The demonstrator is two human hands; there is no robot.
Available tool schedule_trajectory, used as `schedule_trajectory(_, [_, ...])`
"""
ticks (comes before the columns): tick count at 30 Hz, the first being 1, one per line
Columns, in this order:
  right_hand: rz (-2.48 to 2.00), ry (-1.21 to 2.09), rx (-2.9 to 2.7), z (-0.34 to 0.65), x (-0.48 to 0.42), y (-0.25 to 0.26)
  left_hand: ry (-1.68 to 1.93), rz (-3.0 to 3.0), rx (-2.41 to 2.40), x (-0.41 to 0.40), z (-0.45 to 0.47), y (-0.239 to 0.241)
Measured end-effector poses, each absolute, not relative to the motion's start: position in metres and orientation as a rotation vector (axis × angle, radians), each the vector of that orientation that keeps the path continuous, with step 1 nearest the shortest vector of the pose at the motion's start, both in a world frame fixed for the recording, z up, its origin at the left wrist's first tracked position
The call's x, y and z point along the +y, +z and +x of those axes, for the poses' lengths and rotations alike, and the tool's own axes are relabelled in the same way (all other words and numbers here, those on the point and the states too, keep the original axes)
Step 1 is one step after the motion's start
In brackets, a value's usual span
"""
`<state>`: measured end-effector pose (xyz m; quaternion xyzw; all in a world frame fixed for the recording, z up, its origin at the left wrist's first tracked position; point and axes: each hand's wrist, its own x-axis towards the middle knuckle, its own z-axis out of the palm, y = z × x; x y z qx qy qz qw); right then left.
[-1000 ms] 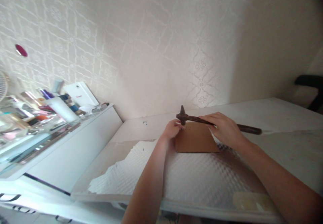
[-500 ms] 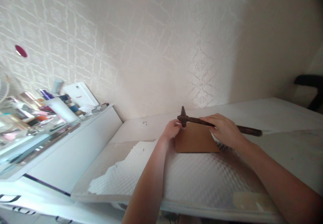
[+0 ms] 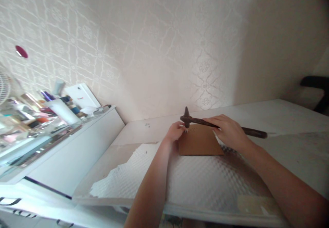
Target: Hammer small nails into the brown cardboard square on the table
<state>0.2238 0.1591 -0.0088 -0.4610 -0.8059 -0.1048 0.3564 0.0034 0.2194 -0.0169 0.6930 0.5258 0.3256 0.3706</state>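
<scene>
Just below the right hand (image 3: 230, 132) lies a brown sheet (image 3: 199, 144), flat on a white textured mat (image 3: 205, 180) that covers the near part of the table (image 3: 282, 115). The right hand is closed around the handle of a dark hammer (image 3: 196, 121). It grips well up towards the head, so a long stretch of handle sticks out behind the wrist on the outer side. Choking up like that probably trades force for control, which suits short, careful taps. The hammer head hangs just above the sheet's far corner, on the inner side of the right hand, with its pointed end up.

The left hand (image 3: 176, 131) sits directly under that head, with its fingers curled in and the tips bunched against the same corner of the sheet. It appears to be steadying the spot beneath the hammer. Whether it pinches something small there cannot be made out. The two hands are close together, with only the corner of the sheet between them.

The mat likely serves as padding, protecting the table surface from knocks.

Well off to the outer side of the left hand, a white shelf (image 3: 102, 125) carries a crowd of bottles and tubes (image 3: 61, 110)
</scene>
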Motion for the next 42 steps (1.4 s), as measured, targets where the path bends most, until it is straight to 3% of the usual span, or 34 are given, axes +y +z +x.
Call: schedule_trajectory(42, [-1.192, -0.250, -2.078, 0.2222, 0.1569, -0.0080, 0.824, 1.845, 1.312, 0.2189, 0.0030, -0.0174])
